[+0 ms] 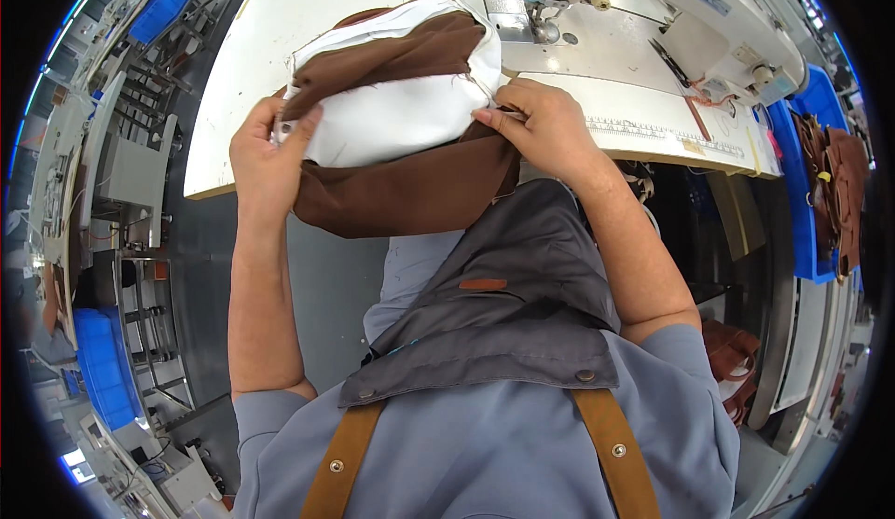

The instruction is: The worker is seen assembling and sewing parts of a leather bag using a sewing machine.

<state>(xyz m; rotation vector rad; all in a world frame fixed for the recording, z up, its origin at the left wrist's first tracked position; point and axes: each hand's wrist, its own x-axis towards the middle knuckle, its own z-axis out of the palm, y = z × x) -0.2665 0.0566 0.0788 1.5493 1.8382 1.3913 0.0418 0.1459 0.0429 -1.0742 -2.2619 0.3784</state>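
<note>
Here, both hands [268,153] [550,127] pinch creased, sagging brown-and-white fabric [396,120].

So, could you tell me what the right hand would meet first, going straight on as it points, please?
The right hand points leftward, probably first meeting the brown-and-white fabric piece it pinches; depth is unclear.

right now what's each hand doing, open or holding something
Left hand: closed, pinching the left edge of the brown-and-white fabric piece.
Right hand: closed, pinching the right edge of the same piece.
</note>
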